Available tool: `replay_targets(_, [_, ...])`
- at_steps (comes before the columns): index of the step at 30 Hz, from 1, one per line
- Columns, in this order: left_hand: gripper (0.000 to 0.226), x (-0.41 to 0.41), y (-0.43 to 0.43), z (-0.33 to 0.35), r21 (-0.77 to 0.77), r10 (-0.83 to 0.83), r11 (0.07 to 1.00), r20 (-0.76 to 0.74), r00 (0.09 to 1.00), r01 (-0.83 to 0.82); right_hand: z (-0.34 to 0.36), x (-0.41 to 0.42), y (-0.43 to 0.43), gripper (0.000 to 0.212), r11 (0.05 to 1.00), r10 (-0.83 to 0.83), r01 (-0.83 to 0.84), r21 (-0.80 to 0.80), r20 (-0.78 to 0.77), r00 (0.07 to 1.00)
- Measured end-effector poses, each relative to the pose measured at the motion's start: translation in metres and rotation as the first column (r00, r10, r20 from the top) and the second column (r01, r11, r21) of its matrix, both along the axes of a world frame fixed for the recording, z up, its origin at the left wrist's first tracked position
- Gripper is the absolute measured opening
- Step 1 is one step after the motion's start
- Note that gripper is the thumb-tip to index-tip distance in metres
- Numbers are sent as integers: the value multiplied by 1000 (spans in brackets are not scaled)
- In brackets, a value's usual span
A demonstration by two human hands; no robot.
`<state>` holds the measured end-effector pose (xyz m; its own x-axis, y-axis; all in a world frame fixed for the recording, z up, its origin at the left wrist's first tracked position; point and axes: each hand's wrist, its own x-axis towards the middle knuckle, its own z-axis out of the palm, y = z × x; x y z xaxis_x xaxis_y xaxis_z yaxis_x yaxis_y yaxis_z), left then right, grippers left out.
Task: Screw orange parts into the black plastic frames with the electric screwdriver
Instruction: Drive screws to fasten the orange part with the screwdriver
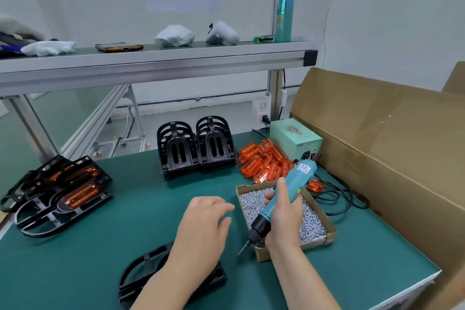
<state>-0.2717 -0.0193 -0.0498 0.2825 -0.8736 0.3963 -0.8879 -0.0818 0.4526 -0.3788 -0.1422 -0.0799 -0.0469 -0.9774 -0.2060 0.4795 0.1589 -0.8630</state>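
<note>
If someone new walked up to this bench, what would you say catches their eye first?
Probably the teal electric screwdriver gripped in the right hand over the box of screws, bit angled down. Next, the bright orange parts heaped behind that box, and the stacked black frames at the table's far middle.

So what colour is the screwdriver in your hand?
Teal blue with a black tip, seen in the head view: the electric screwdriver, gripped by the right hand.
</note>
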Motion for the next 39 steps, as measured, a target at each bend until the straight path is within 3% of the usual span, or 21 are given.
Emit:
replay_targets(9, [28,-6,-77,-5,403,-166,914,290,943,37,-2,-1,-5,23,999,-1,1,33,1,1000])
replay_targets(17, [16,-15,-95,-9,412,-122,910,362,924,-40,-4,-1,-7,23,999,3,-3,37,-5,1000])
replay_targets(24, [13,-14,-97,-16,323,-101,946,251,963,15,-3,1,-7,22,999,-4,3,36,11,1000])
replay_targets(30, [9,-14,-93,-17,217,4,976,-37,999,4,-3,1,-7,20,1000,-15,15,20,-5,1000])
replay_targets(34, [15,-18,-85,-12,180,66,983,-269,961,-17,-2,0,-6,22,1000,-12,12,19,-3,1000])
replay_targets(39, [18,-18,-64,-7,138,68,990,-457,887,-5,-1,-1,-4,21,1000,-8,8,19,-14,1000])
